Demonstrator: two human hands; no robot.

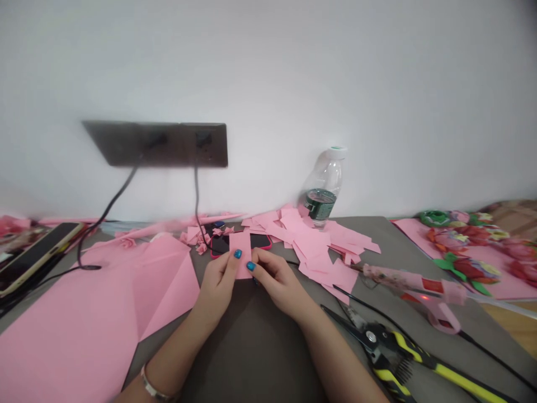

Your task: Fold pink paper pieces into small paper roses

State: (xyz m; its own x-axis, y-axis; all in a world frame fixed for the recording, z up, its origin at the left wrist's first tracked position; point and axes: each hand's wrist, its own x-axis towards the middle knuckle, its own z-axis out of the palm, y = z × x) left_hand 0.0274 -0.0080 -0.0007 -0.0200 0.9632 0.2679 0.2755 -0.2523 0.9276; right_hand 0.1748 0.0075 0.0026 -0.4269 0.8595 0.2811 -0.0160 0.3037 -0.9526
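Between my two hands a small pink paper rectangle (240, 265) is held upright above the grey tabletop. My left hand (220, 280) pinches its left edge, thumb in front. On the lower right edge, my right hand (274, 280) has its thumb pressed to the paper, and its other fingers curl behind, partly hidden. Just beyond the paper lies a phone in a pink-red case (262, 241). Small folded pink paper pieces (201, 246) sit left of the phone. A loose pile of cut pink paper (310, 246) spreads to the right.
Large pink sheets (84, 313) cover the left side, near another phone (37, 254). A water bottle (323, 193) stands by the wall. On the right lie a pink glue gun (419, 288) with a lit red light, yellow-black pliers (386, 347) and colourful paper flowers (470, 266). Cables (111, 207) hang from the wall socket.
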